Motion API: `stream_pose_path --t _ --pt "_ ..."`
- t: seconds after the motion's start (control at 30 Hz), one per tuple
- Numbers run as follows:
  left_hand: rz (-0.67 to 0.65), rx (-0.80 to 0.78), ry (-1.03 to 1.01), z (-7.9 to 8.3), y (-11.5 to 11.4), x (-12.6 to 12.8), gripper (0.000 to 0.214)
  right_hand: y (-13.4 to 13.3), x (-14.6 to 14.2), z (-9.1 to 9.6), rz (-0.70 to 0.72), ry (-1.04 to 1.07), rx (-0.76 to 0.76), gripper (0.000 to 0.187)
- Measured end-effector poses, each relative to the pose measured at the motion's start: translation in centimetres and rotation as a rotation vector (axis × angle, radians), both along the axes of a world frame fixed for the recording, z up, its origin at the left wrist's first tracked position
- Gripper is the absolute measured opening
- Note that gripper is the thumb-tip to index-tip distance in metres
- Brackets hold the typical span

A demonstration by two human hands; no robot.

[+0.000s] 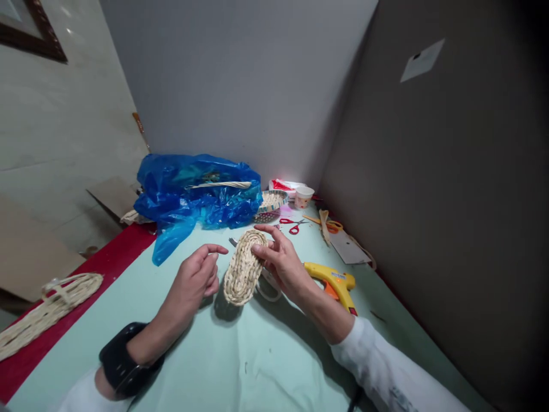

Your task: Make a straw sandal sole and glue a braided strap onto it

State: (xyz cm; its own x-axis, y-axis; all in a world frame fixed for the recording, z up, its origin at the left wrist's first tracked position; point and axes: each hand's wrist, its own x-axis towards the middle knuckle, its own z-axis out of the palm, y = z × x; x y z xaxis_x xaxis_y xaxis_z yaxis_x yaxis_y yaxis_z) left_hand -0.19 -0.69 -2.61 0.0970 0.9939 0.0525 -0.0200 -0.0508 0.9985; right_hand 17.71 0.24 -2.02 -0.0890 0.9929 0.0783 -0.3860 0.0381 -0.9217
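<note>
My right grip [283, 260] is closed on the edge of a coiled straw oval [242, 269], thumb on the near face and the fingers around the far side, holding it tilted up above the desk [206, 355]. My left grip [198, 273] is just beside it, index finger stretched toward the oval's edge without touching, the other fingers curled in; I see nothing in it, but cannot tell whether something is tucked inside. As for progress, the oval looks well built: its rows lie close around a long middle, with no open gap on the face I see, so I judge this flat piece to be largely formed. I cannot make out where its outer strand ends or whether that end is fastened, and the back is hidden. Plenty of material seems left over: a braided straw bundle [64, 297] lies off to the left, and a loose straw strip [225, 185] rests on the blue plastic bag [193, 212]. The yellow glue gun [338, 283] lies beyond my right wrist, and the red-handled scissors [295, 230] lie farther back, both out of my grip.
</note>
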Motion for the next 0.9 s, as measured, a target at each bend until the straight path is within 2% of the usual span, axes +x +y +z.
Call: stream_pose_path --t 0.13,0.4,0.7,0.9 --pt "-0.006 -0.007 0.077 0.0 -0.1 -0.2 0.027 0.1 -0.1 -0.4 0.024 -0.021 0.026 0.051" --pt "0.070 0.030 0.115 0.8 -0.2 -0.5 0.013 0.5 0.2 -0.6 0.021 -0.079 0.078 0.049" --pt "0.162 0.020 0.097 0.5 0.3 -0.7 0.028 0.6 0.4 -0.5 0.010 -0.141 0.112 0.048" --pt "0.127 0.051 0.125 0.2 0.2 -1.1 0.023 0.9 0.2 -1.2 -0.064 -0.193 0.129 0.047"
